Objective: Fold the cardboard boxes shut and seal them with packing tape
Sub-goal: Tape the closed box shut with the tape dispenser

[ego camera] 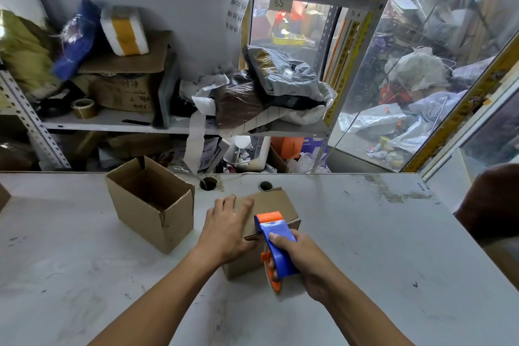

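Fingers (pixel 276 241) round tape dispenser (pixel 276 244).

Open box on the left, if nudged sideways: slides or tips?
The open box probably slides: it sits flat on the smooth white table. Likely light, since what shows of its inside looks empty. Its upright flaps may flex if pushed high.

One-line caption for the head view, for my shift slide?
Left hand presses the closed box flat while right hand runs the tape dispenser over it; open box alongside.
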### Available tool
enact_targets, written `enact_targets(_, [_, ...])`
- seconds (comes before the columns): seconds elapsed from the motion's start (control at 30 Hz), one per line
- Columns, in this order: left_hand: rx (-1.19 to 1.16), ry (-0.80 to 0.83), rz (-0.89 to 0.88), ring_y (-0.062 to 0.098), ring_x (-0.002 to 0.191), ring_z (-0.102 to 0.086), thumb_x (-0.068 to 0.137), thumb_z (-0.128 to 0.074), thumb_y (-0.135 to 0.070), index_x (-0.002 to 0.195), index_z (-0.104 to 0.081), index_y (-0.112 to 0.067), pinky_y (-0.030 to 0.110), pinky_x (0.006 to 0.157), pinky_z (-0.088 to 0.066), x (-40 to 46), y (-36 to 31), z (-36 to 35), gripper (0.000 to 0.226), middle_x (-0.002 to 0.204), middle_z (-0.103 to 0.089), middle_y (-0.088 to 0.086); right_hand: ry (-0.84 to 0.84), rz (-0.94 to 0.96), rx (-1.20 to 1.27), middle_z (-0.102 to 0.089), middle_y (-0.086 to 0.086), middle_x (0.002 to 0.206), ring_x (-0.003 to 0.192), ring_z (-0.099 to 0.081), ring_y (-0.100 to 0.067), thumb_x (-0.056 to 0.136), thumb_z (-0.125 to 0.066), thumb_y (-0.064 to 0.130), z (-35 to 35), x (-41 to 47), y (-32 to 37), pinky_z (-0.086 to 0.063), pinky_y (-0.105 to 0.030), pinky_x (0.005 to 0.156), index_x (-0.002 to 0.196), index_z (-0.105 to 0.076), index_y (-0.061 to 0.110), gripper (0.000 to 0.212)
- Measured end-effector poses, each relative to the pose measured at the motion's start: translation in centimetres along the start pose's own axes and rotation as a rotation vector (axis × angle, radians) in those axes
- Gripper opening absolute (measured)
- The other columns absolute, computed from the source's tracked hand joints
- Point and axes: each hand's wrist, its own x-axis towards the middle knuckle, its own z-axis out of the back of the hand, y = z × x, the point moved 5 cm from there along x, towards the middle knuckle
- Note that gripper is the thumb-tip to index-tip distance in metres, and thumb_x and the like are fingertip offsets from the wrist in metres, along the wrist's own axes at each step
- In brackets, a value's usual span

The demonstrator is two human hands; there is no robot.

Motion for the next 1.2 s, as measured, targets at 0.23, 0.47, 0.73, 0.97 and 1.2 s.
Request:
enact_targets(0.23, [0.010, -0.001, 0.001, 0.031, 0.129, -0.034, 0.068, -0.061, -0.069, 0.150, -0.025, -0.034, 0.045, 0.103, -0.038, 0.2, 0.0, -0.2, 0.095, 0.146, -0.037, 0.010, 0.049, -0.099, -0.087, -0.064, -0.012, 0.058, 0.045, -0.058, -0.020, 0.097, -0.059, 0.021, 1.0, 0.6, 0.9, -0.051, -0.026, 0.046, 0.086, -0.066, 0.000, 0.025])
enact_targets(0.47, [0.005, 0.006, 0.030, 0.030, 0.127, -0.034, 0.068, -0.057, -0.078, 0.150, -0.023, -0.035, 0.045, 0.104, -0.038, 0.5, 0.4, -0.1, 0.098, 0.145, -0.036, 0.011, 0.063, -0.097, -0.091, -0.065, -0.017, 0.065, 0.045, -0.058, -0.019, 0.098, -0.059, 0.021, 1.5, 0.2, 0.0, -0.050, -0.026, 0.045, 0.093, -0.064, -0.001, 0.023])
enact_targets(0.73, [0.062, 0.105, 0.011, 0.034, 0.137, -0.025, 0.070, -0.065, -0.067, 0.153, -0.011, -0.036, 0.048, 0.113, -0.029, 1.0, 0.4, -0.2, 0.104, 0.155, -0.025, 0.013, 0.064, 0.040, 0.007, -0.067, -0.014, 0.074, 0.050, -0.056, -0.020, 0.078, -0.069, 0.028, 3.0, -1.5, -2.7, -0.048, -0.027, 0.045, 0.116, -0.062, 0.006, 0.044])
enact_targets(0.97, [-0.575, 0.243, 0.001, 0.019, 0.148, -0.029, 0.084, -0.050, -0.033, 0.155, -0.032, -0.027, 0.042, 0.124, -0.021, 1.2, -2.2, 3.9, 0.074, 0.159, -0.037, 0.007, 0.163, 0.241, -0.021, -0.073, -0.012, 0.097, 0.068, -0.065, -0.024, 0.083, -0.067, 0.022, 3.5, -2.8, -2.1, -0.054, -0.031, 0.057, 0.126, -0.056, 0.023, 0.045])
enact_targets(1.2, [-1.066, 0.529, 0.024, 0.014, 0.095, -0.068, 0.101, -0.056, -0.031, 0.118, -0.072, -0.012, 0.027, 0.081, -0.056, -0.2, -4.5, 6.9, 0.030, 0.114, -0.072, 0.012, 0.174, 0.346, -0.204, -0.068, -0.016, 0.095, 0.068, -0.067, -0.039, 0.084, -0.069, 0.024, 2.6, -3.0, -1.5, -0.060, -0.045, 0.062, 0.133, -0.046, 0.048, 0.060])
